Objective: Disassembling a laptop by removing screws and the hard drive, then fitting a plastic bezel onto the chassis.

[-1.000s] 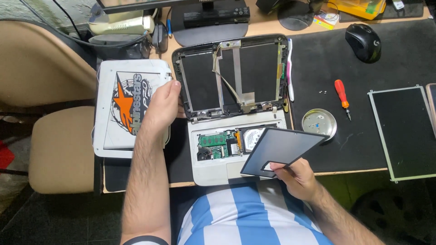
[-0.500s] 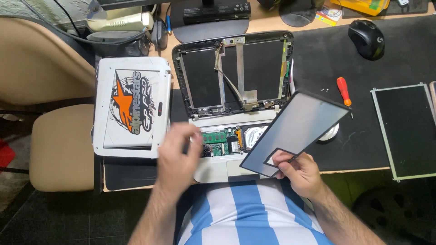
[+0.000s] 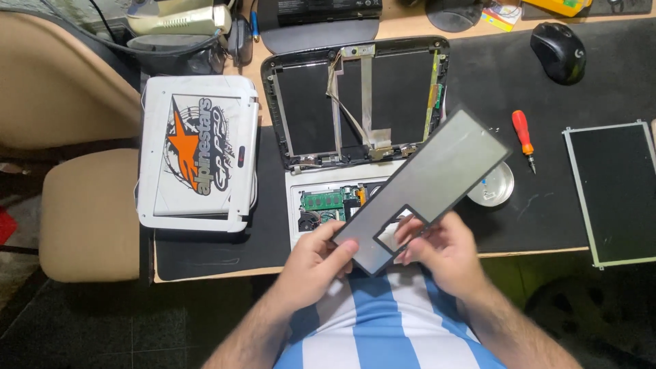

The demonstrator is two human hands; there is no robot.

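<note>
Both hands hold a flat grey panel [image 3: 427, 181] with a black rim and a small rectangular cut-out near its lower end. My left hand [image 3: 316, 261] grips its lower left corner. My right hand [image 3: 441, 251] pinches it at the cut-out. The panel is tilted up to the right, above an opened white laptop [image 3: 355, 130] whose screen cavity shows ribbon cables and whose base shows a green circuit board [image 3: 322, 200].
A second white laptop [image 3: 198, 154] with an orange star sticker lies closed at the left. A red-handled screwdriver [image 3: 524, 138], a round metal dish [image 3: 493, 188], a black mouse [image 3: 559, 51] and a loose screen panel [image 3: 615, 191] lie on the black mat at the right. A beige chair [image 3: 82, 212] stands left.
My left hand left the stickered laptop, crossed over the open laptop's base and took hold of the grey panel. The panel rose and now faces me, held by both hands.
</note>
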